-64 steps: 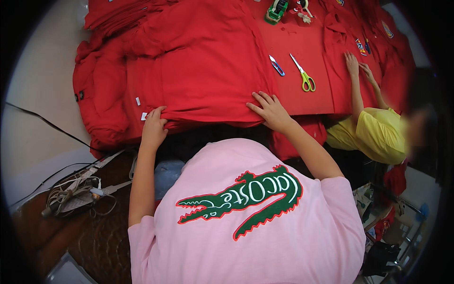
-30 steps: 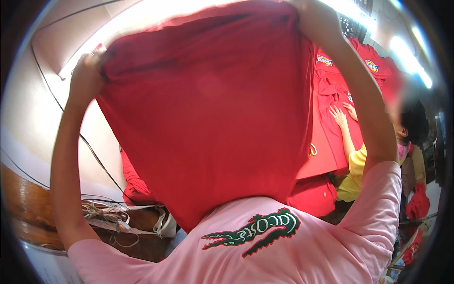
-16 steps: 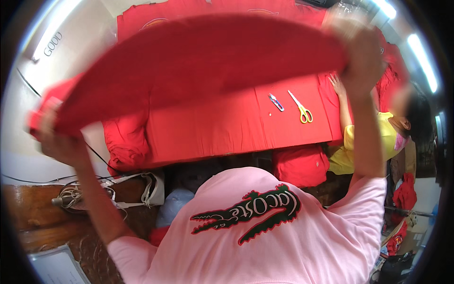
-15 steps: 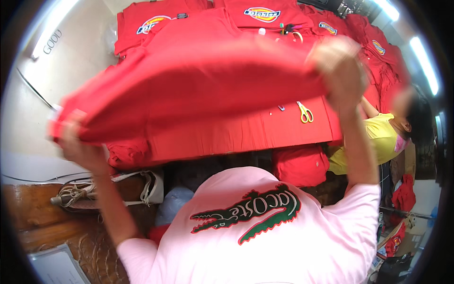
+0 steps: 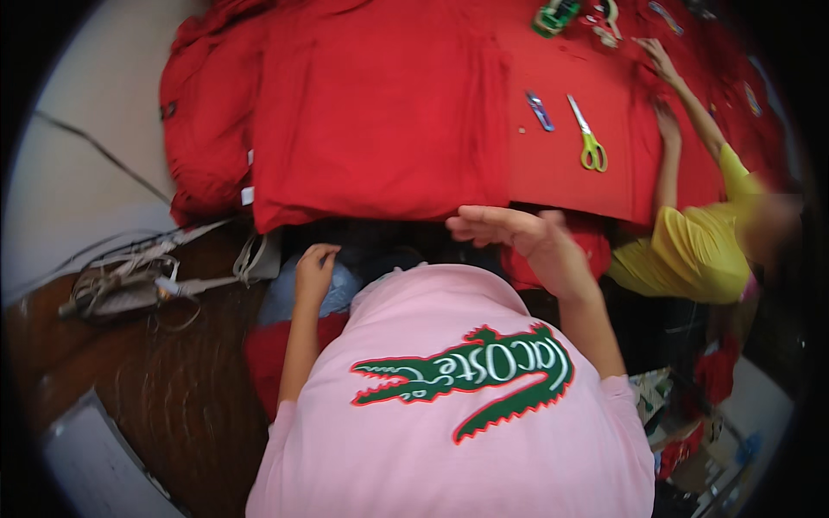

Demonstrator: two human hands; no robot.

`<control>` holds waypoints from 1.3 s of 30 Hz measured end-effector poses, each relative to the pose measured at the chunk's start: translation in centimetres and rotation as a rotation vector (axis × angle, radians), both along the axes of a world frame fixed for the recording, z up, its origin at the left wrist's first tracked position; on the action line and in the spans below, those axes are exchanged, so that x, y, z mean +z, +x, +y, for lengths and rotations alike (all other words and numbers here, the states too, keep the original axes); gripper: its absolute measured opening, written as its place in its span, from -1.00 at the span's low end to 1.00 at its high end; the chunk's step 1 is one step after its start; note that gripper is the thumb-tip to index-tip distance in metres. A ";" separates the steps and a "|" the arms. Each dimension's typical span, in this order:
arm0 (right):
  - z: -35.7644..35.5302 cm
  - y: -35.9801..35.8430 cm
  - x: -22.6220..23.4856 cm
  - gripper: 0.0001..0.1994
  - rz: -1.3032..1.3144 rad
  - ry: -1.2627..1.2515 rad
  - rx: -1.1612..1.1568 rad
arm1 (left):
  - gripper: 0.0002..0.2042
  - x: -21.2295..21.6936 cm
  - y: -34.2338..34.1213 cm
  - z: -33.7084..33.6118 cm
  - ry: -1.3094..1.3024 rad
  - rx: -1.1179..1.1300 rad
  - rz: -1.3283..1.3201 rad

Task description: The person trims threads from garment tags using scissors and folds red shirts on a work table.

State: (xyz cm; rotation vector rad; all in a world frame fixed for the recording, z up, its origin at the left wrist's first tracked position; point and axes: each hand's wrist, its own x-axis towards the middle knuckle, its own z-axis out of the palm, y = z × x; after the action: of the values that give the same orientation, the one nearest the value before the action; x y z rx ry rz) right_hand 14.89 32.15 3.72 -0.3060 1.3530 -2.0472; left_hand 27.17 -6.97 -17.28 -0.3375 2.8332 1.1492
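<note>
A red garment (image 5: pixel 371 112) lies spread over the near side of the red-covered table, its lower edge reaching the table's front. My right hand (image 5: pixel 535 242) is held in the air just in front of that edge, fingers stretched out, with nothing in it. Lower and to the left is my left hand (image 5: pixel 316 269), apart from the cloth, its fingers loosely bent and no object visible in them. Right of the garment lie yellow-handled scissors (image 5: pixel 587 138) and a small purple thread snipper (image 5: pixel 540 112).
A person in a yellow top (image 5: pixel 695 250) reaches across red cloth at the right. Crumpled red garments (image 5: pixel 211 112) lie at the left. A green tape dispenser (image 5: pixel 553 15) stands toward the back. Cords and straps (image 5: pixel 129 276) lie on the brown wooden surface (image 5: pixel 155 388) at left.
The red garment, held up between both hands before, now lies on the table. Both hands have let go and come down toward me. The view has tilted downward.
</note>
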 end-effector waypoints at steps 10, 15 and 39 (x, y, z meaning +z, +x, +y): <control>-11.1 2.2 13.8 0.00 0.275 -0.777 0.815 | -0.83 0.7 -4.5 1.7 0.076 -0.002 0.002; -8.8 0.1 12.5 0.03 0.318 -0.765 0.764 | -0.85 0.1 -1.9 0.5 0.113 0.159 0.037; 4.2 0.6 -12.9 -0.61 -0.390 0.973 -0.036 | -0.65 3.6 -18.2 -10.0 -0.212 0.267 0.147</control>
State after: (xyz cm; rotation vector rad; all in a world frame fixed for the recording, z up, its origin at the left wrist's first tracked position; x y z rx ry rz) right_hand 15.47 36.30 -9.17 0.5153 1.8829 -1.1628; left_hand 8.93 -16.96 -13.70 -0.6903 3.1214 0.9459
